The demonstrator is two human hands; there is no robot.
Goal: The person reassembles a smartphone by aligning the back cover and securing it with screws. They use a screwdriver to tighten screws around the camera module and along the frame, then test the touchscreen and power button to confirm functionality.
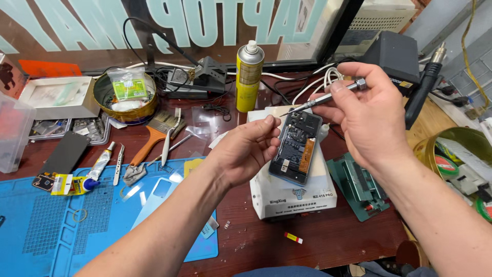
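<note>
An opened phone [296, 147] is pinched by the left hand [245, 152] while a screwdriver [323, 98], at one o'clock, is gripped tightly by the right hand [365, 119].

Our left hand [243, 154] and right hand [366, 120] are bare. We wear no gloves, rings or watch. Our arms have no sleeves on them.

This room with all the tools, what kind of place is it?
It looks like a phone repair bench. An opened phone lies on a white machine, the right hand holds a fine screwdriver over it, and tweezers and a blue work mat lie nearby.
</note>
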